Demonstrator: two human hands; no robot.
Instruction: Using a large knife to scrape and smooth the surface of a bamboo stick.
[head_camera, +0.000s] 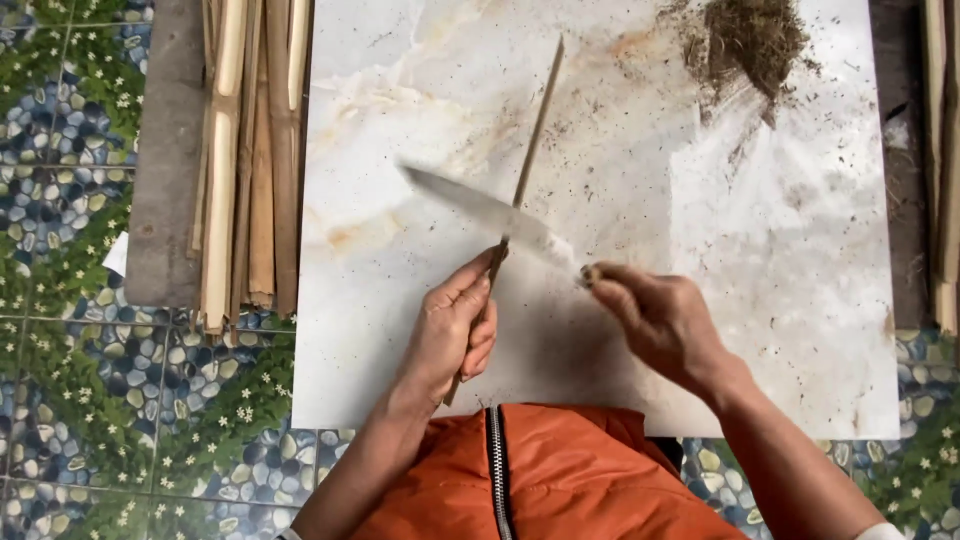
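Orange zipped jacket (540, 475), thin bamboo stick (530, 150), blurred steel knife (480, 210) across marbled slab (800, 250).

A slab (780, 250) lies flat on the floor (70, 400). On it, a thin stick (530, 150) runs from six toward twelve o'clock. A knife (480, 212) lies across the stick, its tip pointing to ten o'clock. At nine o'clock, off the slab, lies a bundle of strips (250, 160). At one o'clock on the slab sits a heap of shavings (750, 40).
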